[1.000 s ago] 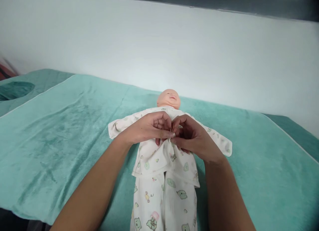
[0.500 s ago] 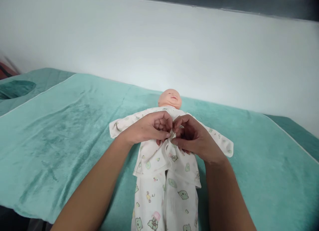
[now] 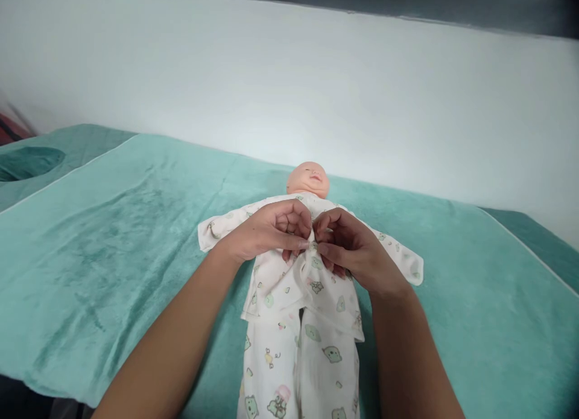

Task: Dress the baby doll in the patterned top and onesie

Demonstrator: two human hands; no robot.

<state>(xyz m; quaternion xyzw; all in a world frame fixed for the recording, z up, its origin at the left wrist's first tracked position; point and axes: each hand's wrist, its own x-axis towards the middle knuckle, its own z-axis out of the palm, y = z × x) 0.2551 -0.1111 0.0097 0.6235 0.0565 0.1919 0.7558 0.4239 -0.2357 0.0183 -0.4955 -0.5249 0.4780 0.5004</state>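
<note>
A baby doll [image 3: 308,179] lies on its back, head away from me, in a white printed long-sleeved shirt [image 3: 280,289] and matching trousers [image 3: 330,371]. Over the doll's chest, my left hand [image 3: 280,229] pinches the shirt's front edge between thumb and fingers. Facing it, my right hand [image 3: 350,247] grips the other side of the same front opening, its thumb close to the left thumb. A small fastening seems to sit between the fingertips, mostly covered by them. Below the hands the shirt front is gathered in folds and parts at the hem.
A green plush cover [image 3: 113,244] with wrinkles spreads under the doll. Behind it rises a white wall [image 3: 289,87] with a dark band on top. At the far left lies a darker green piece with a round opening [image 3: 31,161].
My right thumb has shifted slightly and pressed in on the shirt front, and the fabric between the fingertips has turned a little. The doll lies as before.
</note>
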